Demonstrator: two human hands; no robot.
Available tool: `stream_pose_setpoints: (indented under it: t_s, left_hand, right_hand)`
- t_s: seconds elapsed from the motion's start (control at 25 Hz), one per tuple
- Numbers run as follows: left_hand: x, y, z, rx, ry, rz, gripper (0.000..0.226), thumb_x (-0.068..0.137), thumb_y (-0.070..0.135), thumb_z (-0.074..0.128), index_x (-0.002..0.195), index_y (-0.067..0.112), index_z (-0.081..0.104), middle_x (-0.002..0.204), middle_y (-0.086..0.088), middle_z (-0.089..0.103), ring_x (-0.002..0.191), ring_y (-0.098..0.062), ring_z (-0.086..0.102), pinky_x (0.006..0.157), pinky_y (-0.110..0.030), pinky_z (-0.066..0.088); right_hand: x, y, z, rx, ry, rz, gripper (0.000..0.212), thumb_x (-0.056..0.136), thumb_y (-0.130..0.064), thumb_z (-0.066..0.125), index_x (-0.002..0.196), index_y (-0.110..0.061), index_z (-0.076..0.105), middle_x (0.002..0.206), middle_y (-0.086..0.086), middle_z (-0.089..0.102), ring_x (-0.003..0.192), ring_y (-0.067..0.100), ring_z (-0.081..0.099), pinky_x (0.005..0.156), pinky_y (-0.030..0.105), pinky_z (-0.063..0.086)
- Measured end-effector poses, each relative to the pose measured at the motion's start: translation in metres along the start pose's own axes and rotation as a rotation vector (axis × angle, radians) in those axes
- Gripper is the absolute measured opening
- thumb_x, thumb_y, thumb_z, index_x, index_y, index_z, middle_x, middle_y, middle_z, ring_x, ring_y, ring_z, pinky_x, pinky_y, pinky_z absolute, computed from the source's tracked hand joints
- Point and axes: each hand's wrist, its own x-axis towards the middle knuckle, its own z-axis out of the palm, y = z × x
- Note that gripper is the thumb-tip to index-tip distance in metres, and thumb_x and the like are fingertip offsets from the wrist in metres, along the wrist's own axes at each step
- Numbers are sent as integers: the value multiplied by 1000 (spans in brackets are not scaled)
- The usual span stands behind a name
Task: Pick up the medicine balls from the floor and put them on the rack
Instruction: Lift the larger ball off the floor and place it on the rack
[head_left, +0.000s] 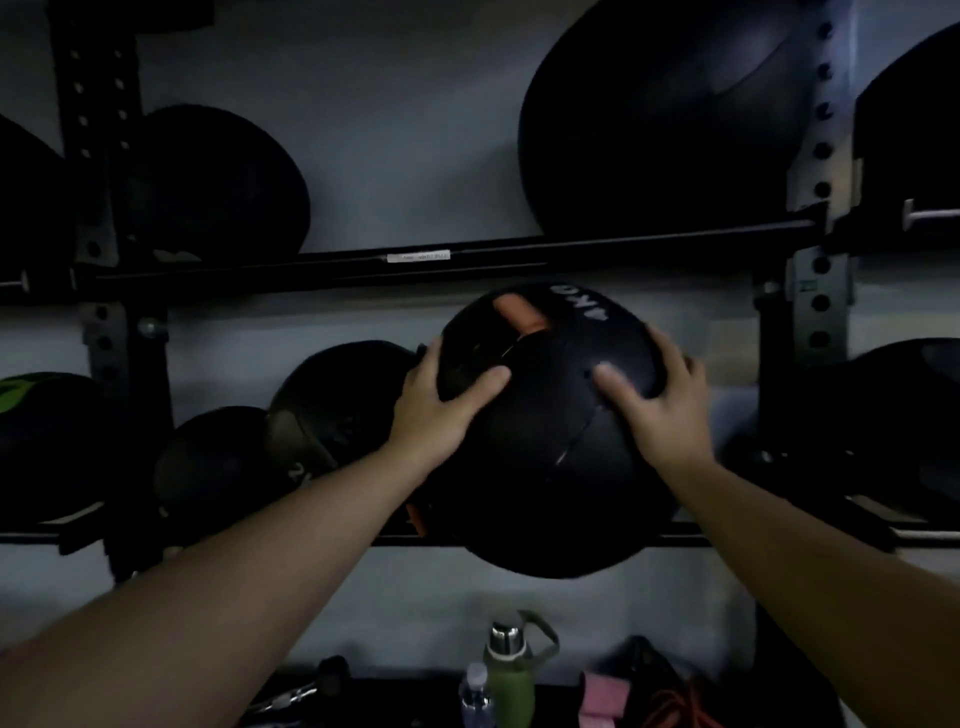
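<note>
both hands gripping medicine ball (545, 431), arms outstretched

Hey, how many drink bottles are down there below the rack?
2. A green flask with a steel cap stands below the black medicine ball; a clear plastic bottle stands beside it, on its left. The dark area around them may hide more.

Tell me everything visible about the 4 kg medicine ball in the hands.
The 4 kg medicine ball is black, seamed in panels, with white "4KG" lettering and an orange patch near its top. The left hand and right hand grip its sides at the rack's lower rail; whether it rests there is unclear.
</note>
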Motion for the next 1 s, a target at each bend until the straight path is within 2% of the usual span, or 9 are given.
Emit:
stream_pose_setpoints:
  t_s: [0.08,0.2,0.28,0.48,0.64,0.76,0.88,1.0]
  left_hand:
    - [38,-17,29,93,15,69,117,57,95,76,159,45,45,160,4,51,146,-22,51,120,-49,44]
    - [88,-21,60,91,1,51,138,40,98,77,161,41,43,164,8,47,146,-14,50,122,-44,44]
    - [107,-30,68,52,24,52,137,38,96,80,158,39,49,157,8,56,139,-11,57,119,-41,47]
    - [113,-36,68,-24,63,71,126,43,87,89,154,37,56,147,8,66,130,-7,65,114,-37,52]
    - [93,-29,62,-14,26,57,113,47,87,88,148,43,61,138,12,72,126,-5,68,113,-37,53]
    - [73,-18,55,117,-8,9,115,51,97,77,152,47,55,144,10,68,131,-14,65,114,-44,51]
    - [61,0,49,349,-40,-89,119,53,109,56,158,52,43,154,3,61,138,-28,60,113,-50,50]
    - [52,6,42,466,-103,-75,112,72,97,56,166,40,35,164,-4,51,146,-33,52,116,-51,47]
  right_hand:
    - [52,36,8,47,-12,60,102,64,-99,55,144,-36,57,139,9,58,134,34,54,115,52,41]
    - [106,65,19,107,-73,91,84,73,-92,57,131,-33,70,130,-3,71,125,17,63,111,43,47]
    - [120,72,27,112,-52,85,82,70,-96,54,122,-36,75,120,-11,75,117,10,67,106,38,51]
    - [123,73,27,136,-30,92,87,63,-101,53,123,-42,74,120,-14,75,119,11,67,107,43,50]
    - [111,65,14,70,-101,90,91,64,-100,51,134,-43,68,132,-9,71,127,17,63,110,44,48]
    - [103,51,0,-151,-190,157,97,67,-103,38,145,-49,54,143,-1,65,133,31,59,110,49,47]
    - [85,44,-14,-362,-239,126,79,91,-87,28,157,-45,39,152,9,57,136,38,53,111,51,45]
    - [52,35,-33,-498,-303,91,69,101,-73,28,162,-42,28,158,9,49,137,38,52,110,50,44]
